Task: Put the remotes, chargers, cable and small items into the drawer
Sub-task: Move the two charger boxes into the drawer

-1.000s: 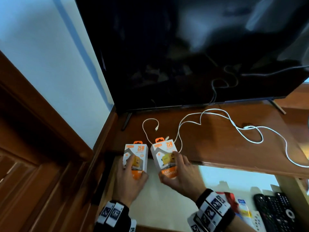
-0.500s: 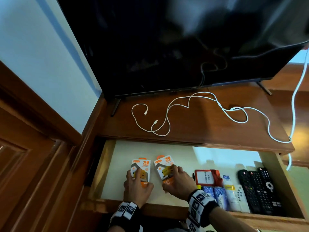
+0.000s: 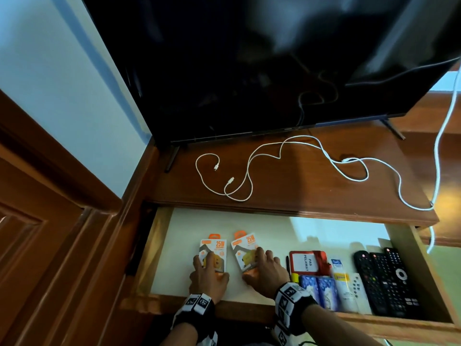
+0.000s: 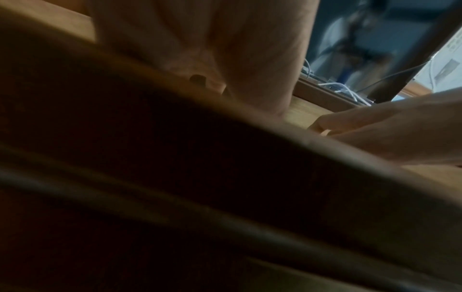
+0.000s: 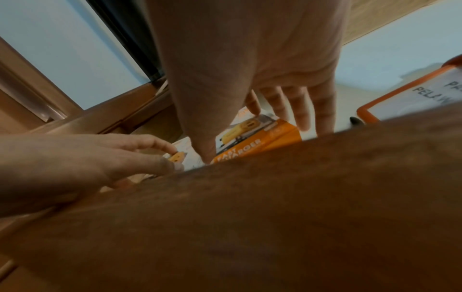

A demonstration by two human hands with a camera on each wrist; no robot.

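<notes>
Two orange-and-white 25W charger boxes lie side by side on the pale floor of the open drawer (image 3: 224,221). My left hand (image 3: 210,268) holds the left charger box (image 3: 217,244) between thumb and fingers. My right hand (image 3: 262,265) holds the right charger box (image 3: 245,245), thumb at its lower left edge and fingers spread over its top. The right wrist view shows that box (image 5: 260,138) under my fingers (image 5: 300,110), and my left hand (image 5: 75,158) pinching the other box (image 5: 177,157). A thin white cable (image 3: 229,181) sprawls on the wooden top above. Black remotes (image 3: 391,280) lie at the drawer's right end.
A red badge holder (image 3: 305,262), blue packets (image 3: 316,290) and a white tube (image 3: 345,288) lie between the boxes and the remotes. A dark TV (image 3: 249,71) stands on the top. A thick white cable (image 3: 446,116) hangs at the right. A wooden door (image 3: 37,245) is at the left.
Both hands have brought the charger boxes down from the edge of the wooden top to the drawer floor. Since half a second ago they have hardly moved.
</notes>
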